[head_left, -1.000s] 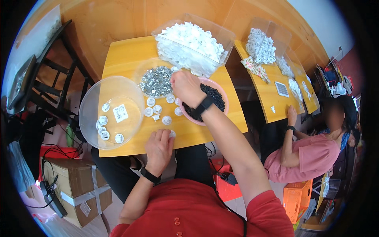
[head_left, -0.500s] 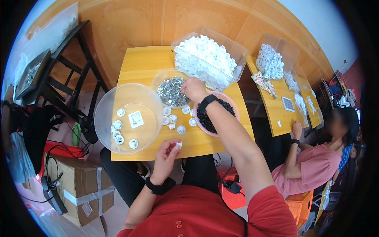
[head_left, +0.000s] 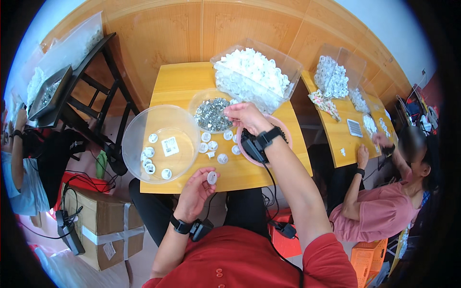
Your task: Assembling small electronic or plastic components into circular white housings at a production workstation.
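Observation:
My left hand (head_left: 196, 188) is closed by the near table edge, holding a small round white plastic part (head_left: 212, 178) between thumb and fingers. My right hand (head_left: 246, 116) reaches over the table with its fingertips pinched at the right rim of a clear tub of small silver metal pieces (head_left: 211, 114). What the pinch holds, if anything, is too small to make out. Beneath my right wrist is a pink bowl (head_left: 286, 139) of small black parts, partly covered by the wrist. Several round white parts (head_left: 222, 159) lie between the tubs and my left hand.
A large clear round tub (head_left: 187, 163) at the left holds several white discs. A clear bin (head_left: 294, 81) heaped with white plastic parts stands at the back. To the right, a person in pink (head_left: 372, 213) sits at another table (head_left: 331, 127). A cardboard box (head_left: 110, 230) stands lower left.
My right hand has lifted slightly from the metal pieces toward the tub's right rim. The left hand has turned, so the white part's round face shows. The person in pink has moved a hand.

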